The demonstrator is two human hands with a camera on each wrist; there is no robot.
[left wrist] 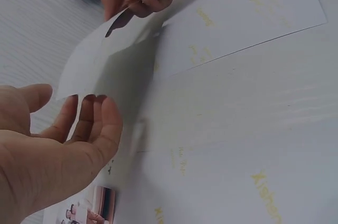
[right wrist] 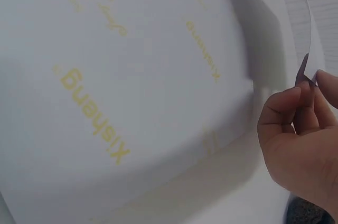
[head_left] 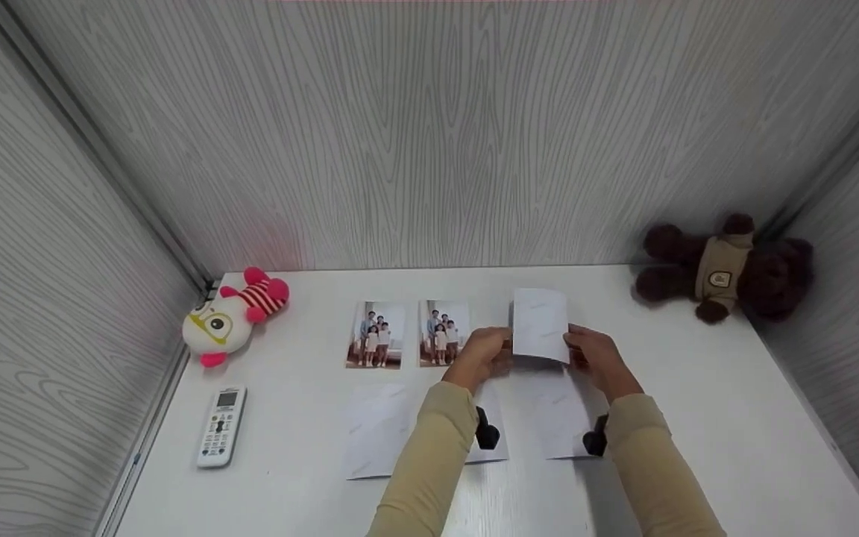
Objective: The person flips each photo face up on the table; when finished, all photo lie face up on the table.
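A small sheet of photo paper [head_left: 540, 326], white side up, is held raised over the back of the table. My right hand [head_left: 599, 358] pinches its right edge between thumb and fingers; a dark underside shows at that corner in the right wrist view. At its left edge is my left hand [head_left: 483, 354]. In the left wrist view the left hand's fingers are loosely curved at the sheet's edge, with the thumb apart from them. Larger white sheets with faint yellow print lie below: one left [head_left: 377, 429], one right [head_left: 556, 414], another partly behind my left forearm.
Two family photos, a left one [head_left: 376, 335] and a right one [head_left: 443, 333], lie left of the hands. Farther left are a pink-and-white plush toy [head_left: 236, 317] and a white remote control [head_left: 221, 426]. A brown teddy bear [head_left: 724, 268] lies at the back right.
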